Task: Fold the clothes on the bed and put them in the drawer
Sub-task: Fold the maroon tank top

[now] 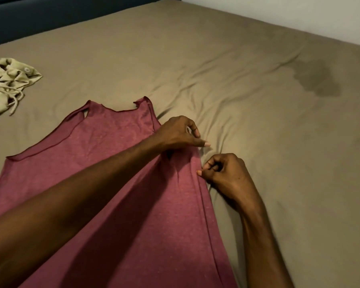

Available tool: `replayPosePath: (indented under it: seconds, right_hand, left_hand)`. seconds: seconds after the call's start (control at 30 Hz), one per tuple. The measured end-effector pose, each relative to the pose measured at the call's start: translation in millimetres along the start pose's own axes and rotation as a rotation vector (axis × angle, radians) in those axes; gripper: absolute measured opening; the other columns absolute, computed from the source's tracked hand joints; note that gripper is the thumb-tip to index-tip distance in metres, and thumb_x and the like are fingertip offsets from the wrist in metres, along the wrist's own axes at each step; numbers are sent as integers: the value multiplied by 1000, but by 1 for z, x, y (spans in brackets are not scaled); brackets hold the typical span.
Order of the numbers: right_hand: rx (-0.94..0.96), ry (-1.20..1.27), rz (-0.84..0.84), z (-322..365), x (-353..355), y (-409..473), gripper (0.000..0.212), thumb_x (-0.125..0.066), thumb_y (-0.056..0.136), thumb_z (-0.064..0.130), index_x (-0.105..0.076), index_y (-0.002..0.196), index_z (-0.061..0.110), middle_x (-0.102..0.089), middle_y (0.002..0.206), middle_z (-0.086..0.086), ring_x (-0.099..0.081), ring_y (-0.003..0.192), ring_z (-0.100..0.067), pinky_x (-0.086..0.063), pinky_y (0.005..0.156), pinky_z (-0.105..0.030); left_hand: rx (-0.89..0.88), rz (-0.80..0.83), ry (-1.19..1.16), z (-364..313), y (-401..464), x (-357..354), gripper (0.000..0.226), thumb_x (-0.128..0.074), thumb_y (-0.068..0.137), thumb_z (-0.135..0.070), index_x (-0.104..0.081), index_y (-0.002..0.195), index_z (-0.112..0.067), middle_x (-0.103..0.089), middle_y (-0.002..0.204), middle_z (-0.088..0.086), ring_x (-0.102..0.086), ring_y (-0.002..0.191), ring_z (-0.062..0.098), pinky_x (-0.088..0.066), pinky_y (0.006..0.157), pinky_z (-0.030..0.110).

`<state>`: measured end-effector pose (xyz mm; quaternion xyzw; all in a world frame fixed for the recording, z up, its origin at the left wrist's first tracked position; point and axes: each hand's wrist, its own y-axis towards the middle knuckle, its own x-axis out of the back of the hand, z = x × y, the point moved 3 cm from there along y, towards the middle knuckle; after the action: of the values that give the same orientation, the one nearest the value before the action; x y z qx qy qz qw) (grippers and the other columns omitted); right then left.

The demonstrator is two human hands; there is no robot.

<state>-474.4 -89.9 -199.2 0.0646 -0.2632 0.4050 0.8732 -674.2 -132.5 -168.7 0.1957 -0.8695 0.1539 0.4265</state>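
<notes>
A maroon sleeveless top (104,154) lies spread flat on the bed (247,100), its straps pointing away from me. My left hand (179,133) reaches across the top to its right edge near the armhole, fingers curled, thumb pointing right over the fabric. Just below it my right hand (224,173) pinches the same right edge of the top between thumb and fingers. A crumpled light green garment (6,84) with a drawstring lies at the far left of the bed.
The bed is covered with a wrinkled olive-brown sheet with a dark stain (316,80) at the right. A dark headboard (29,19) runs along the top left and a white wall (299,11) along the top right. No drawer is in view.
</notes>
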Motion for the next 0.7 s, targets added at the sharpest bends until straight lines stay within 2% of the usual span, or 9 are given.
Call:
replayPosePath:
  seconds: [0.03,0.1,0.2,0.27,0.33,0.43,0.53,0.6,0.7]
  right_hand:
    - [-15,6,0,-3,-2,2,19,-85,79,32,-73,71,21,-70,63,5,-66,56,-12,-55,60,-38]
    - [-49,78,-4,-11,-4,9,17,-83,77,33,-74,71,20,-68,59,3,-60,53,-11,-51,60,-38]
    - [-92,317,31,-18,-7,15,18,-80,80,25,-72,72,10,-62,58,-5,-50,52,-15,-40,57,-32]
    - [-124,407,60,-18,-6,18,16,-75,90,9,-71,76,2,-55,54,-5,-42,43,-7,-34,46,-21]
    - [-160,404,54,-19,-6,19,23,-72,93,13,-70,77,-3,-55,53,-7,-38,38,-7,-27,40,-20]
    - [-182,381,81,-19,-6,21,31,-71,89,19,-69,66,-1,-54,53,-12,-34,36,-14,-22,40,-21]
    - [-147,375,109,-17,1,21,14,-79,83,2,-72,71,-3,-56,52,-8,-41,41,-11,-31,41,-20]
    - [-87,353,149,-16,0,17,8,-81,76,-8,-73,78,-7,-62,60,-11,-50,51,-15,-40,50,-21]
    - [-99,443,143,-16,1,10,14,-75,76,-13,-74,74,0,-59,63,-15,-41,46,-14,-31,46,-19]
  left_hand:
    - [16,81,15,-2,0,2,45,-89,65,-59,-74,91,-26,-64,59,-13,-59,56,-1,-43,54,22]
    - [2,217,-62,-7,0,4,41,-92,73,-39,-73,102,-17,-58,49,-14,-51,43,-1,-36,47,18]
    - [-2,206,-340,-6,2,3,24,-85,82,-10,-76,102,-1,-65,57,-7,-52,50,1,-36,51,15]
    - [6,127,-434,4,4,-4,18,-85,81,-11,-80,96,-3,-75,77,8,-60,66,12,-43,64,22]
    - [29,71,-444,12,4,-15,15,-85,81,-14,-81,94,-7,-77,82,10,-60,68,10,-44,66,24]
    - [32,99,-428,11,1,-19,18,-83,83,-11,-79,99,-5,-75,69,-5,-59,63,-1,-43,64,15]
    - [-19,162,-404,0,-8,-13,29,-83,76,0,-78,104,-7,-76,74,5,-60,63,4,-45,62,17]
    - [-22,165,-347,-5,-17,-7,37,-75,74,11,-76,107,-5,-73,70,-7,-53,52,-1,-40,51,14]
    - [-33,197,-332,-5,-19,-5,42,-66,74,14,-75,110,-7,-75,79,-6,-54,56,3,-39,51,17]
